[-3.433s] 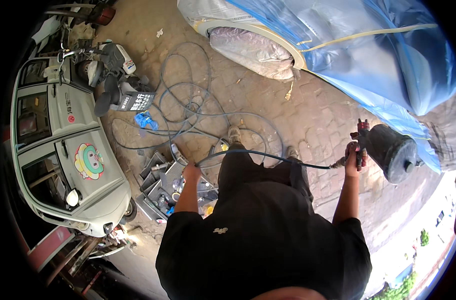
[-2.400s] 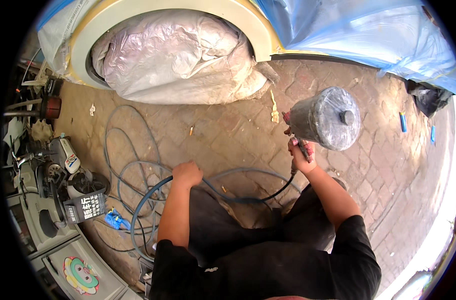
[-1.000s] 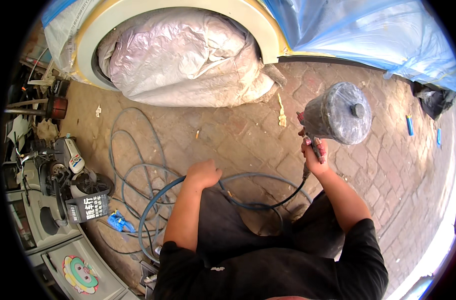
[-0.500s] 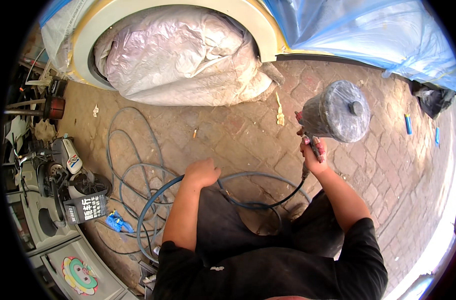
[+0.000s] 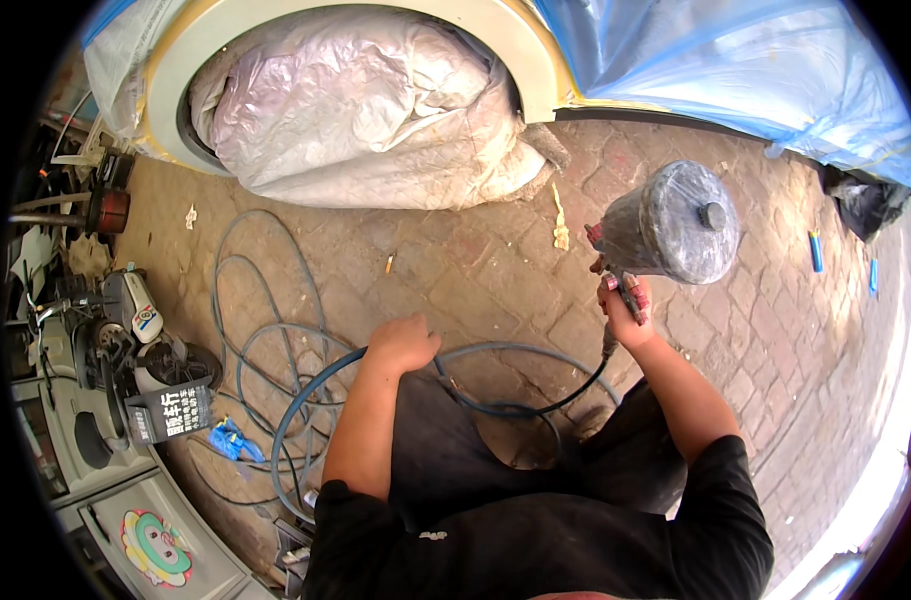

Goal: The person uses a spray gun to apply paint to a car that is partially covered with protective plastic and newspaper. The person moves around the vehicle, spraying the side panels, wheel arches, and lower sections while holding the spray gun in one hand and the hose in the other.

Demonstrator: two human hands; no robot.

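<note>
My right hand (image 5: pixel 627 307) is closed around the handle of a paint spray gun (image 5: pixel 633 290), its red-stained fingers wrapped at the grip. On top of the gun sits a cloudy grey paint cup (image 5: pixel 676 222) with a round lid and a dark knob. A dark air hose (image 5: pixel 321 377) runs from the gun's base, loops past my knees and passes through my left hand (image 5: pixel 404 343), whose fingers are curled around it. Ahead stands a vehicle's pale wheel arch (image 5: pixel 538 62), its wheel under a crumpled silvery cover (image 5: pixel 366 110).
Blue plastic sheeting (image 5: pixel 716 70) drapes the bodywork at the right. Coils of hose (image 5: pixel 238 300) lie on the brick paving at my left, near a blue crumpled wrapper (image 5: pixel 234 441). A scooter (image 5: pixel 141 330) and a grey cabinet (image 5: pixel 216 555) stand further left. A black bag (image 5: pixel 869 205) lies at the far right.
Almost nothing differs. The view has shifted very slightly; both hands hold the same positions, with the spray gun and hose still in them.
</note>
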